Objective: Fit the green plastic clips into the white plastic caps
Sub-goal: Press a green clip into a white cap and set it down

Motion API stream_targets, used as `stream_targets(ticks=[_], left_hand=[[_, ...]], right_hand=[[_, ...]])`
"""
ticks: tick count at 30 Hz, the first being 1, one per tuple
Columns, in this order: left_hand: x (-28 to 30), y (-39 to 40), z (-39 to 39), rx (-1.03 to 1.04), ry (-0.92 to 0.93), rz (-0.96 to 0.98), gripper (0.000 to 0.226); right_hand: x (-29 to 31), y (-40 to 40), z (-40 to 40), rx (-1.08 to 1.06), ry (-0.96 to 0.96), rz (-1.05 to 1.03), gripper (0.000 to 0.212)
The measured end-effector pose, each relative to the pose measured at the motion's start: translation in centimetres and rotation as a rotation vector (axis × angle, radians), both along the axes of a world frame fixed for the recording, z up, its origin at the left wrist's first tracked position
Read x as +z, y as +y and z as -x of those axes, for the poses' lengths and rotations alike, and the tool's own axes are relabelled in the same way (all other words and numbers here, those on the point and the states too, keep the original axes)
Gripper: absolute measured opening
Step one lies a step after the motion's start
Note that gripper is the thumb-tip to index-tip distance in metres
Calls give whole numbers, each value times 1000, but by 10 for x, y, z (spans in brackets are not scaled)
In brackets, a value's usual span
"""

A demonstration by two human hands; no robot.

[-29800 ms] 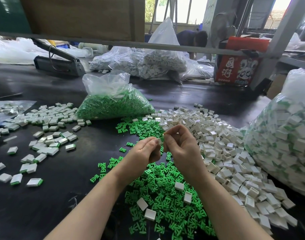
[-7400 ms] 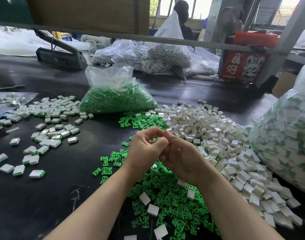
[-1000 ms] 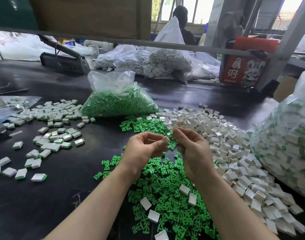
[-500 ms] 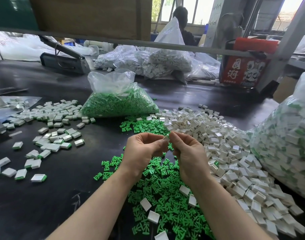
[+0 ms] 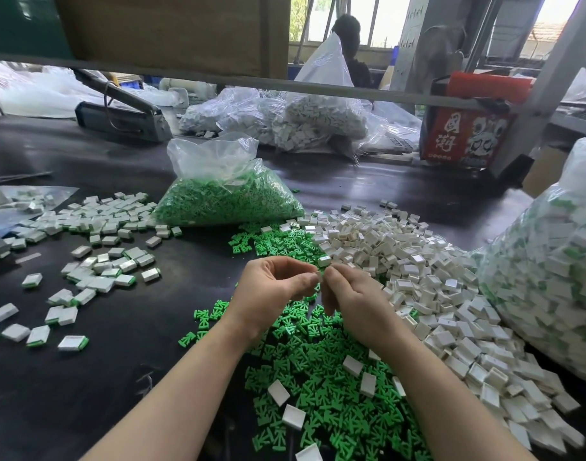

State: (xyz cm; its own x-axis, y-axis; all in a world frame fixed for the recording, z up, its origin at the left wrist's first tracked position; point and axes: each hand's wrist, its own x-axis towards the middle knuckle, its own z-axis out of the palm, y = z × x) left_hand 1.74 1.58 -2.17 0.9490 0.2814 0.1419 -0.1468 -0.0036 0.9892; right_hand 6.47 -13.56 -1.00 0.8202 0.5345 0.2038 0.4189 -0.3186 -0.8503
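My left hand (image 5: pixel 271 287) and my right hand (image 5: pixel 354 301) meet fingertip to fingertip above the table. Between them is a small white cap (image 5: pixel 317 277), pinched by my left thumb and fingers; my right fingertips pinch at its right end, where any clip is hidden. A loose pile of green clips (image 5: pixel 325 371) lies under my wrists. A large heap of white caps (image 5: pixel 418 277) spreads to the right. Finished caps with green clips (image 5: pixel 95 277) are scattered on the left.
A clear bag of green clips (image 5: pixel 225 197) stands behind my hands. A big bag of assembled pieces (image 5: pixel 551 271) fills the right edge. More bags of white parts (image 5: pixel 305 118), a heat sealer (image 5: pixel 125 118) and a red box (image 5: pixel 467 134) sit at the back, with a person beyond.
My two hands have closed the gap and now touch at the fingertips around the white cap; they sit slightly lower than a second ago.
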Motion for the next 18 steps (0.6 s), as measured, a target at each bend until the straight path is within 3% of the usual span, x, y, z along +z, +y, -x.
stream_targets(ticks=[4, 7, 11, 15, 18], left_hand=[[0, 5, -1, -124, 48, -51, 7], [1, 4, 4, -298, 103, -193, 28], [3, -1, 8, -287, 97, -295, 50], [3, -3, 10, -232, 87, -403, 49], [5, -6, 10, -230, 99, -441, 53]], right_hand=[[0, 1, 1, 84, 122, -160, 39], [0, 1, 1, 129, 183, -205, 42], [1, 1, 1, 99, 80, -26, 39], [0, 3, 4, 58, -65, 167, 41], [0, 4, 6, 37, -96, 148, 45]])
